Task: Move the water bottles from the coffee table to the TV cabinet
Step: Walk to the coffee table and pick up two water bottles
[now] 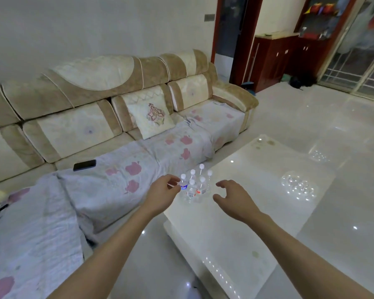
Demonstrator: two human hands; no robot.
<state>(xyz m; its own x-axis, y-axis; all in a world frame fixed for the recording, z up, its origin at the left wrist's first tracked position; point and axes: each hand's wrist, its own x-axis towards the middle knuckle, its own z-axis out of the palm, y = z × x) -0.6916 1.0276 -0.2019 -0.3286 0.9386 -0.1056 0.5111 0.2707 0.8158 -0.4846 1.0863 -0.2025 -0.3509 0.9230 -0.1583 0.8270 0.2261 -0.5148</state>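
1. A cluster of six clear water bottles (195,186) with white caps stood upright on the glossy white coffee table (235,212), near the table edge that faced the sofa (108,117).
2. The bottles stood close together, roughly in two rows. The front left bottle (183,186) carried a blue label; the front right bottle (201,188) carried a red label.
3. The left hand (163,192) was extended just left of the cluster. Its fingers were curled and slightly apart, with the fingertips (175,180) just beside the blue-label bottle. Contact could not be confirmed.
4. The right hand (233,197) was extended to the right of the cluster, palm down. Its fingers and thumb were spread apart in an open curve and closed on nothing; a clear gap separated it from the nearest bottle.
5. Both forearms were bare and reached forward from the bottom of the view.
6. The sofa, beige with cream panels, stood along the wall behind the table. A pale sheet (117,182) with pink floral marks covered its seats.
7. A dark phone (84,165) lay flat on the sofa seat, well apart from the bottles.
8. An embroidered cushion (150,119) leaned against the sofa back.
9. A dark red wooden cabinet (283,57) stood at the far right of the room, well apart from the table.
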